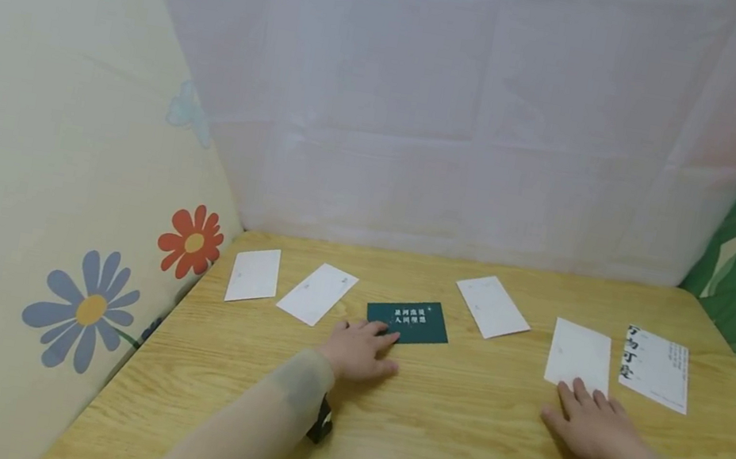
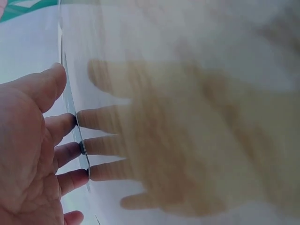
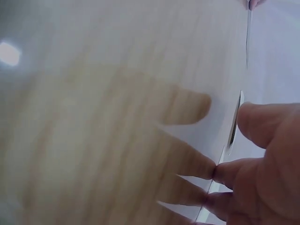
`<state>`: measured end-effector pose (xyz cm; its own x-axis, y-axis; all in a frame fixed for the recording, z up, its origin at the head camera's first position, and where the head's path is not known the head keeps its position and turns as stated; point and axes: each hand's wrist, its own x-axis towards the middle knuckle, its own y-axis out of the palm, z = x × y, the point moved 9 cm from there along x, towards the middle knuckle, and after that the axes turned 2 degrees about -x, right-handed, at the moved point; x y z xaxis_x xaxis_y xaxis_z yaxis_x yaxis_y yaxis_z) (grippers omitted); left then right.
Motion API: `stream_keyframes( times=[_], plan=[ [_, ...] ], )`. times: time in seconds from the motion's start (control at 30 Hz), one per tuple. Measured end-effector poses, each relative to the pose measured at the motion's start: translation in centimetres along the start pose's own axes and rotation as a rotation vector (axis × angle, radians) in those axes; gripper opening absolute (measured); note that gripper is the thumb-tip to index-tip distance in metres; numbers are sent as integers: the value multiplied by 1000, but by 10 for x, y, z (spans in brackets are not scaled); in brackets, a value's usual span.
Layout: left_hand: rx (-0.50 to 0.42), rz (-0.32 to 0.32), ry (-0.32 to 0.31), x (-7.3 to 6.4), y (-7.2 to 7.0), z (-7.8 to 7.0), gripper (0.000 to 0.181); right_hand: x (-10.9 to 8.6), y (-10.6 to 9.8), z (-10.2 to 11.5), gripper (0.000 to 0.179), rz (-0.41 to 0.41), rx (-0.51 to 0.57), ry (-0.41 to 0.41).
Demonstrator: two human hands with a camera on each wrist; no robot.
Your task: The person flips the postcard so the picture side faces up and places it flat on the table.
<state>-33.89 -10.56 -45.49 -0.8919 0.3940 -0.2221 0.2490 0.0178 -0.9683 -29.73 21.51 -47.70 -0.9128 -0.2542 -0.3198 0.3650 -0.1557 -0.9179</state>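
Spread over the wooden table lie several cards. My left hand [image 1: 359,350] has its fingertips on the near left corner of a dark green card [image 1: 421,325] with white characters. In the left wrist view, the fingers of that hand [image 2: 33,136] are extended and touch the surface, mirrored in its gloss. My right hand [image 1: 593,426] rests its fingertips on the near edge of a white card [image 1: 579,355]. The right wrist view has this hand [image 3: 262,164] with fingers extended and thumb apart. Right of it lies a white card with black characters [image 1: 659,370].
Farther left on the table [image 1: 451,435] are a plain white card [image 1: 255,276] and a tilted white card [image 1: 317,294]. Another tilted white card [image 1: 493,307] lies between the two hands, farther back. A white cloth [image 1: 430,111] hangs behind the table, and a flowered wall [image 1: 30,128] borders the left.
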Motion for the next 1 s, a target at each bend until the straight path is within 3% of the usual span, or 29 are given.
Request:
stream_keyframes(
  times=[0.53, 1.0],
  plan=[
    [-89, 17, 40, -3, -3, -9, 64, -27, 7, 14, 80, -1, -69, -46],
    [-36, -16, 158, -6, -5, -37, 62, -55, 24, 30, 65, -66, -98, -191]
  ],
)
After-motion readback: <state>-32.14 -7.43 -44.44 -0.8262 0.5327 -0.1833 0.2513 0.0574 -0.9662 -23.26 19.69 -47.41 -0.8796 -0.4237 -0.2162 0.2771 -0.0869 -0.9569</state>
